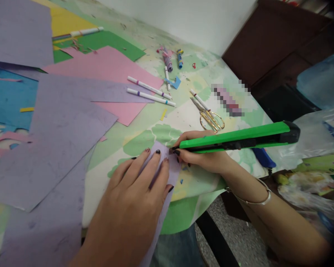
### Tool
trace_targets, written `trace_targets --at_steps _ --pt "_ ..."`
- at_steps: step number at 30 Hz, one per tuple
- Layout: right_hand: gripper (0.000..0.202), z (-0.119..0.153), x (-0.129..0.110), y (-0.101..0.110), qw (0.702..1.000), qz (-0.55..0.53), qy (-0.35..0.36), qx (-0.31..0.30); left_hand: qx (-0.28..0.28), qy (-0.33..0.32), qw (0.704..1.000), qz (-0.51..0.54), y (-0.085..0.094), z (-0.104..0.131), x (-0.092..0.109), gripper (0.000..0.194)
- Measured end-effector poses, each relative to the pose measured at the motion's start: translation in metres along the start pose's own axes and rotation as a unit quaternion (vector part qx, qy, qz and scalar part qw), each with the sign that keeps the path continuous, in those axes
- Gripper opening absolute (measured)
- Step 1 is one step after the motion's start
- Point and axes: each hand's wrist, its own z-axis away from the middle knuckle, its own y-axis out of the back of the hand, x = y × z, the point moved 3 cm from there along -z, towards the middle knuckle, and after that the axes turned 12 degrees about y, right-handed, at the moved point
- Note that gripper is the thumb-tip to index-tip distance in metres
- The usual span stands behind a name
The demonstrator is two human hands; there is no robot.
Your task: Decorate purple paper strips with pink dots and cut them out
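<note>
My left hand [136, 193] lies flat with fingers spread on a strip of purple paper [174, 167], pressing it against the patterned tablecloth near the table's front edge. In my right hand [203, 154] is a green utility knife [239, 136], pinched close to its blade end, with the black butt pointing right. Its tip meets the paper just beyond my left fingertips; how much blade is out I cannot make out. Gold-handled scissors [208, 115] lie past my right hand, beside a white marker [199, 99].
Large purple sheets [64, 137], a pink sheet [108, 66] and a green sheet [111, 42] overlap on the left. Two white markers [150, 96] lie across them. Rolled paper pieces [167, 61] stand towards the wall. Plastic bags [308, 185] sit to the right.
</note>
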Motion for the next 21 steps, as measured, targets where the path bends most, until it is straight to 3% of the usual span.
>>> trace_targets --at_steps 10,21 --pt "0.009 0.006 -0.01 -0.003 0.999 0.048 0.004 0.012 -0.007 0.008 0.999 -0.05 0.001 0.006 0.014 0.043" --pt "0.007 0.013 -0.008 -0.008 0.998 0.037 -0.015 0.054 0.019 -0.01 1.0 -0.022 0.004 0.0 0.003 0.034"
